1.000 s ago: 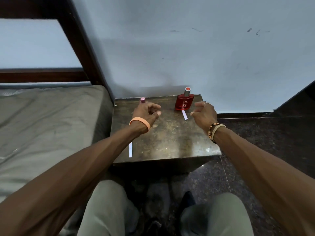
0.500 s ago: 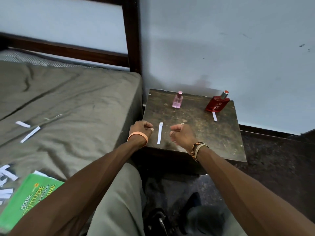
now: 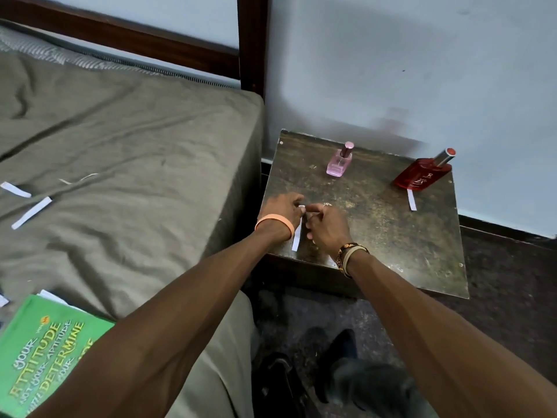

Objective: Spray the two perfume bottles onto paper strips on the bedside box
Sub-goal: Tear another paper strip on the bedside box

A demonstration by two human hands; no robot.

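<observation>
Pale blue walls meet behind a dark, scuffed bedside box (image 3: 376,236) that stands against a bed, seen from above by the person seated before it. Both bare hands meet near the box's front left corner. The left hand (image 3: 281,214), with an orange band at the wrist, is curled, its fingertips pinched on the top end of a white paper strip (image 3: 297,238). The right hand (image 3: 327,226), wearing a ring and a beaded wrist strap, is also curled, thumb and forefinger closed on the same end of the strip, just touching the left fingers. The strip runs from the fingers down toward the front edge; whether it lies flat or is slightly lifted cannot be told.

Farther back, near the rear edge and left of its middle, a small pink perfume bottle (image 3: 339,162) stands upright with its cap on. At the rear right corner stands a larger red perfume bottle (image 3: 422,175) with a silver collar and red cap. A second paper strip (image 3: 411,200) lies flat just in front of the red bottle, its far end at the base.

To the left of the box, an olive-grey bed sheet (image 3: 126,152) covers the mattress, with two loose paper strips (image 3: 30,212) lying on it. A green book (image 3: 39,354) rests at the near edge of the bed. A dark wooden bed frame (image 3: 251,43) rises behind.
</observation>
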